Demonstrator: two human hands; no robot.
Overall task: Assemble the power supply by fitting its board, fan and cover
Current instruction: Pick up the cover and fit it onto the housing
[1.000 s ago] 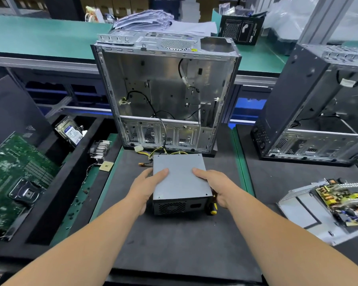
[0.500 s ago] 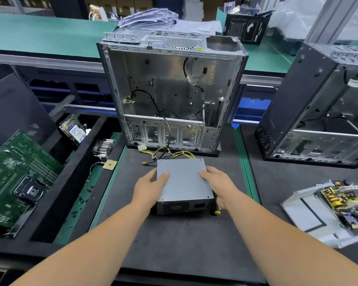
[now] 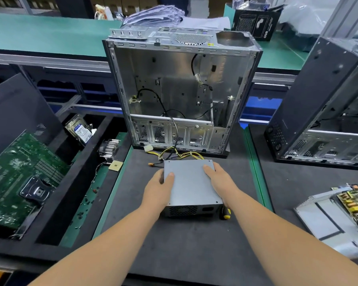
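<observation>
Head view: power supply [image 3: 191, 185] mid-table, cover on, before open case [image 3: 180, 96]. Left hand [image 3: 159, 189], right hand [image 3: 219, 180] grasp its sides, fingers curled. Advice: grip evenly, mind trailing cables [image 3: 180, 155].

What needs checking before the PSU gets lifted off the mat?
1. Cover seated on the power supply: ok, top panel looks flush.
2. Left hand grip: ok, thumb on top, fingers round the side.
3. Right hand grip: ok, holds the opposite side.
4. Cable bundle free: cannot tell, wires trail toward the open case.
5. Screwdriver out of the way: not ok, lies against the unit under the right wrist.
6. Cover screws fitted: cannot tell.
</observation>
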